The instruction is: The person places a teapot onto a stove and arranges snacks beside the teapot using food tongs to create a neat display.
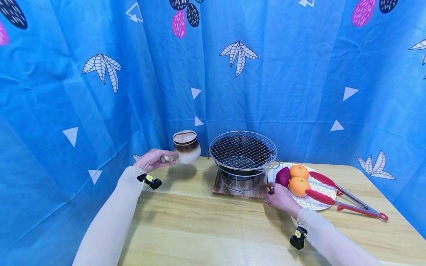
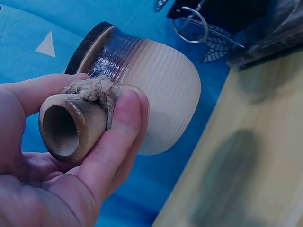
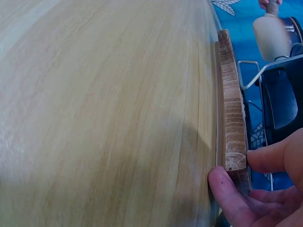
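Observation:
A brown and cream ceramic teapot with a wooden lid hangs above the table at the left. My left hand grips it by its hollow side handle, which has twine wound at its base. At the right, my right hand pinches the near right corner of a dark wooden board, thumb on top and a finger at the lower edge in the right wrist view. On that board stands a round black grill stove, with a wire grate over it.
Beside my right hand, a checked plate bears two oranges and a dark purple fruit. Red-tipped tongs lie across the plate onto the wooden table. A blue curtain surrounds the table.

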Tool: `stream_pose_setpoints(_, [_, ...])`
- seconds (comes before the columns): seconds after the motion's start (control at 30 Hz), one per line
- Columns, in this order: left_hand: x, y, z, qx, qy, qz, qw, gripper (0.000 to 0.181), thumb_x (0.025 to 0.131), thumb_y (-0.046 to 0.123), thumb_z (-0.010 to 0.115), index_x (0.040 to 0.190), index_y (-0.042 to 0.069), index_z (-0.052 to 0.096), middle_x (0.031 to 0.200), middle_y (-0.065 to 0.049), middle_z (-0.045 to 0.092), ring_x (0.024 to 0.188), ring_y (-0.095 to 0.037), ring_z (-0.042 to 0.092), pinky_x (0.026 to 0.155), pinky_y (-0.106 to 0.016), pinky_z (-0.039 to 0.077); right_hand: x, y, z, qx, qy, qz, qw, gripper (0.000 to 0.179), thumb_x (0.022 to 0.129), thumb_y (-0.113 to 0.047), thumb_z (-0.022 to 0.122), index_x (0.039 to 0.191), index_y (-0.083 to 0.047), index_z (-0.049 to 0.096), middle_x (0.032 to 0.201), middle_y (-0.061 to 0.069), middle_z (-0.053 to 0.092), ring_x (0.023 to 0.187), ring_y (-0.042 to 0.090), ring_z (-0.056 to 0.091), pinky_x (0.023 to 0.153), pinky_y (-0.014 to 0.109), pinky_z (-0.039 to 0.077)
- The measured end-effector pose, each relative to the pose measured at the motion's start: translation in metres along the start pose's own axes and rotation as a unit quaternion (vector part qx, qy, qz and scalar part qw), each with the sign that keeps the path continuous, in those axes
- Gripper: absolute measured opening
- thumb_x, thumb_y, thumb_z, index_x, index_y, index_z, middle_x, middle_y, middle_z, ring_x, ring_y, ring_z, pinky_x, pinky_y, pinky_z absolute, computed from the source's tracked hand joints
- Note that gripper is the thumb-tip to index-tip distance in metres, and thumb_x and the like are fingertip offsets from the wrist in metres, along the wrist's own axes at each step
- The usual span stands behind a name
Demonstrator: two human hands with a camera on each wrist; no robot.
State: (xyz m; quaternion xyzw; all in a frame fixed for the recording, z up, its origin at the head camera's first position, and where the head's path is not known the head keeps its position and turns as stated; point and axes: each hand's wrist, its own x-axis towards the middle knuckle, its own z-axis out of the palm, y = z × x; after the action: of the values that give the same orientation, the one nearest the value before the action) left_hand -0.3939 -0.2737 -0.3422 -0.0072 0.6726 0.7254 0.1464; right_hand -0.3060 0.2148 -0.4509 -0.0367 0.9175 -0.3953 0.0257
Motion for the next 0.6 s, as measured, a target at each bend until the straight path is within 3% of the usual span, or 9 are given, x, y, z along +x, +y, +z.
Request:
stream_pose_setpoints(0.03, [-0.001, 0.002, 0.0, -0.001, -0.001, 0.001, 1.0, 0.011, 0.093, -0.001, 0.066, 0.104, -0.001, 0.07, 0.097, -0.012, 0.075, 0.085, -0.025, 0.075, 0.094, -0.04, 0.058, 0.0, 0.0, 0.0, 0.0, 0.002, 0.0, 1.0, 0.052, 0.09, -0.005, 0.068, 0.138, 0.006, 0.052, 0.096, 0.016, 0.07, 0.064, 0.016, 0.064, 0.06, 0.029, 0.055])
stream_pose_setpoints(0.27, [-0.002, 0.018, 0.007, 0.003, 0.003, 0.002, 1.0, 0.008, 0.096, 0.0, 0.063, 0.103, -0.002, 0.065, 0.094, -0.011, 0.072, 0.081, -0.024, 0.074, 0.083, -0.034, 0.062, 0.0, 0.0, 0.0, -0.009, 0.001, -0.006, 0.9999, 0.051, 0.091, -0.007, 0.069, 0.137, 0.006, 0.053, 0.095, 0.014, 0.07, 0.065, 0.017, 0.063, 0.06, 0.029, 0.055])
stream_pose_setpoints(0.6, [-0.005, 0.044, 0.022, -0.005, 0.006, 0.002, 1.0, 0.012, 0.097, 0.002, 0.064, 0.107, -0.002, 0.062, 0.1, -0.013, 0.068, 0.085, -0.025, 0.074, 0.096, -0.039, 0.057, -0.001, -0.001, -0.001, -0.008, -0.002, 0.006, 0.9999, 0.051, 0.091, -0.009, 0.069, 0.137, 0.006, 0.053, 0.094, 0.014, 0.07, 0.066, 0.018, 0.064, 0.063, 0.028, 0.055])
